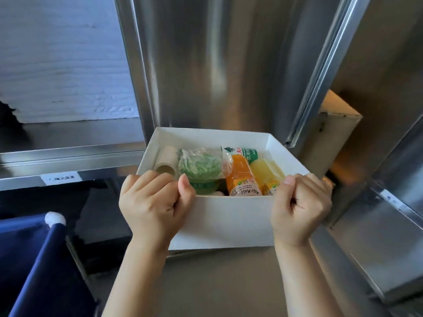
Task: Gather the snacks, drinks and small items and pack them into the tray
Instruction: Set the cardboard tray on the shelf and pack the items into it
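View from my head, looking down. My left hand [151, 202] and right hand [299, 207] each grip the near rim of the white tray [229, 223], thumbs hooked inside and fingers curled against the outer wall. The tray stands in front of a steel panel [217, 65]; whether it rests on the steel surface [229, 282] I cannot tell. My hands and the near wall hide the lower ends of the contents. Left to right lie a beige tube [166, 165], a clear-wrapped green packet [201, 165] over a half-hidden green cup [204, 188], an orange bottle [242, 177] reading "MOGU MOGU", and a yellow bottle [266, 173]. Behind them, a green-labelled bottle [242, 152] bears partly covered characters. A shelf label [61, 178] is too blurred to read.
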Action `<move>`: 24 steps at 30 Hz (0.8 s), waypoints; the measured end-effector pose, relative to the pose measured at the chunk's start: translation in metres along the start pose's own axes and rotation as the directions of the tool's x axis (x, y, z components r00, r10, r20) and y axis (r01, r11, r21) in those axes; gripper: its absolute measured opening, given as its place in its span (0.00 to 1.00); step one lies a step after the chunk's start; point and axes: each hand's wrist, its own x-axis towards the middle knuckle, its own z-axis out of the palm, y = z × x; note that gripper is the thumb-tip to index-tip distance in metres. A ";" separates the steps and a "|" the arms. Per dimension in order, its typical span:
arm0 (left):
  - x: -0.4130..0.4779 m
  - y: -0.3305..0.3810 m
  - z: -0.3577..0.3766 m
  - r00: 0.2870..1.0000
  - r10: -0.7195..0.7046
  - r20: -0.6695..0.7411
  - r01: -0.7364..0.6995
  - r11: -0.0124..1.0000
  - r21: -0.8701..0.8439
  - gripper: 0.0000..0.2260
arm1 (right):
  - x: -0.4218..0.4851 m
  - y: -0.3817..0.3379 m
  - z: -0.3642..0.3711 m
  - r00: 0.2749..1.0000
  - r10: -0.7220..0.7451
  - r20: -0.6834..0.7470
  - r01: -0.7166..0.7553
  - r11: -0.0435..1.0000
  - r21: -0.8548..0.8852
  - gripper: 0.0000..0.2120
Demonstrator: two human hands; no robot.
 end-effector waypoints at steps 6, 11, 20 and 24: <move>0.010 0.082 0.051 0.999 0.047 0.011 -0.044 0.981 -0.191 0.25 | 0.024 0.062 -0.074 0.996 0.015 -0.090 -0.031 0.983 -0.182 0.25; 0.026 0.141 0.097 0.996 0.090 -0.008 -0.088 0.938 -0.336 0.25 | 0.042 0.106 -0.120 0.985 0.019 -0.173 -0.075 0.943 -0.325 0.24; 0.039 0.224 0.213 0.993 0.107 -0.043 -0.113 0.830 -0.546 0.25 | 0.076 0.204 -0.160 0.975 -0.054 -0.216 -0.070 0.846 -0.528 0.23; 0.044 0.253 0.287 0.994 0.090 -0.061 -0.108 0.790 -0.603 0.25 | 0.096 0.269 -0.153 0.970 -0.088 -0.225 -0.056 0.824 -0.564 0.22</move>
